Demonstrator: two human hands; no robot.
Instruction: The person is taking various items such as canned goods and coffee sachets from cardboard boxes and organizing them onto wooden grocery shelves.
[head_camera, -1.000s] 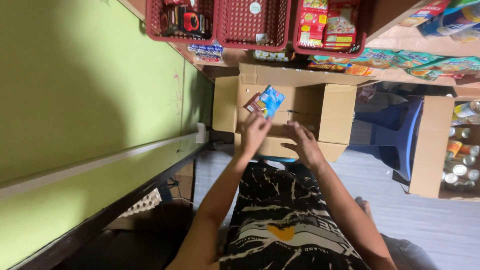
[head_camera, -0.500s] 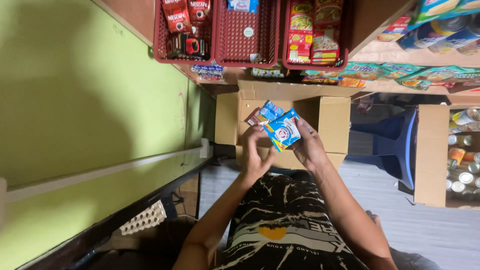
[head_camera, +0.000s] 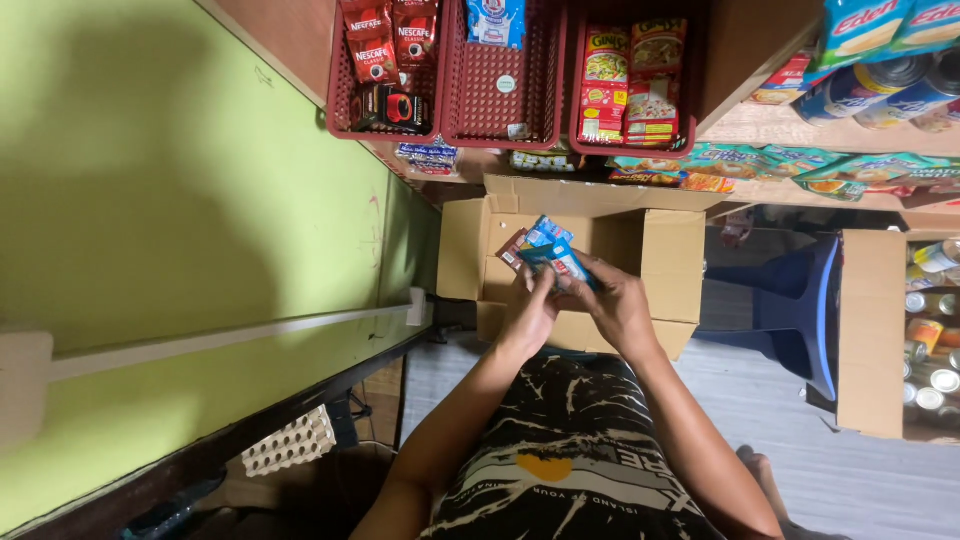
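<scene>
Both hands, left hand (head_camera: 530, 315) and right hand (head_camera: 615, 305), grasp a bundle of small blue-and-white sachets (head_camera: 548, 250) above the open brown cardboard box (head_camera: 660, 255); the red mesh shelf baskets (head_camera: 505, 95) are already partly stocked.

Open cardboard box (head_camera: 660, 250) below, red baskets (head_camera: 500, 100) close above, green wall (head_camera: 200, 200) crowding left, open floor (head_camera: 780, 400) right

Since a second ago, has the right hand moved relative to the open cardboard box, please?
Yes. The right hand has come up onto the blue sachets with the left hand, over the cardboard box.
</scene>
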